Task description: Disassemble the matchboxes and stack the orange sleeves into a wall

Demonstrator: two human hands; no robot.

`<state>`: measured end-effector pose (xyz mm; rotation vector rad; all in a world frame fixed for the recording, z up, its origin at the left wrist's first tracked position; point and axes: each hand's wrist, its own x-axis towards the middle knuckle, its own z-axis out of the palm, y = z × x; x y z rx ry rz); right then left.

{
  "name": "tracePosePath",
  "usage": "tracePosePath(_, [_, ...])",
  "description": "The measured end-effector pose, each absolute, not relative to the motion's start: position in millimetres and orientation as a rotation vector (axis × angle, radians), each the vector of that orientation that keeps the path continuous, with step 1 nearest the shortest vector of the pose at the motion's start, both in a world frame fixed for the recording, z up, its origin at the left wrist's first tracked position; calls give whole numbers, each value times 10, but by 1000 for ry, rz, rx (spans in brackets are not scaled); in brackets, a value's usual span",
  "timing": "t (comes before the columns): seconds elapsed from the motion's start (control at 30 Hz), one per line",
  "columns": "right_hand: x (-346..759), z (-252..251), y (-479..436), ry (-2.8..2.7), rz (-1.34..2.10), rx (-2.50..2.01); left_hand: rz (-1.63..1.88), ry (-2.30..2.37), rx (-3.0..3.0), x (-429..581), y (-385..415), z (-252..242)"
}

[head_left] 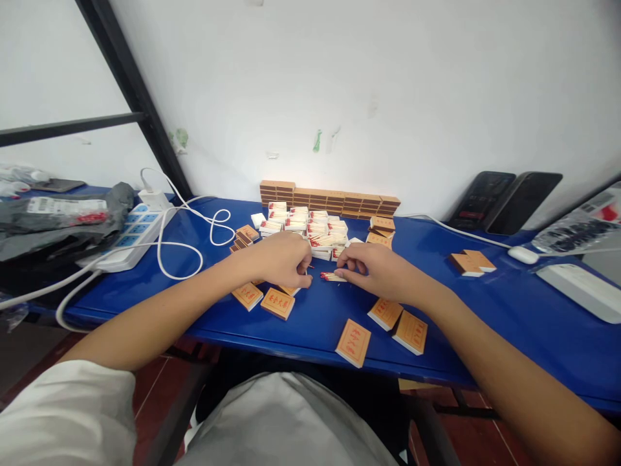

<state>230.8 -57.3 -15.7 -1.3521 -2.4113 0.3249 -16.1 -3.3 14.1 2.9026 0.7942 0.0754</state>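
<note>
My right hand (373,268) pinches a small bunch of red-tipped matches (332,277) low over the table, their heads pointing left. Opposite it, my left hand (286,257) has its fingers closed, with a red match tip showing beside them; the rest of what it holds is hidden. Just behind both hands stand stacked white matchbox trays (315,233) filled with matches. Orange matchboxes (277,303) lie by my left wrist, and more orange matchboxes (385,314) lie below my right wrist. One matchbox (354,343) rests near the front edge.
A long stack of matchboxes (330,202) lines the wall. At left are a power strip (138,236), white cables (182,275) and a grey plastic bag (63,217). Two phones (524,202) lean at right, near a white device (577,291) and a few matchboxes (471,262).
</note>
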Motion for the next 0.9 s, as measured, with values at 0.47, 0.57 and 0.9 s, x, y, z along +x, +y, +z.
tracePosePath(0.47, [2296, -148, -577, -2405, 322, -1364, -33, 784, 2909, -156, -120, 217])
tracePosePath(0.57, [2287, -137, -582, -2409, 326, -1365, -4, 758, 2914, -150, -99, 191])
tracePosePath(0.9, [2269, -168, -566, -2372, 298, -1293, 29, 733, 2859, -210, -44, 182])
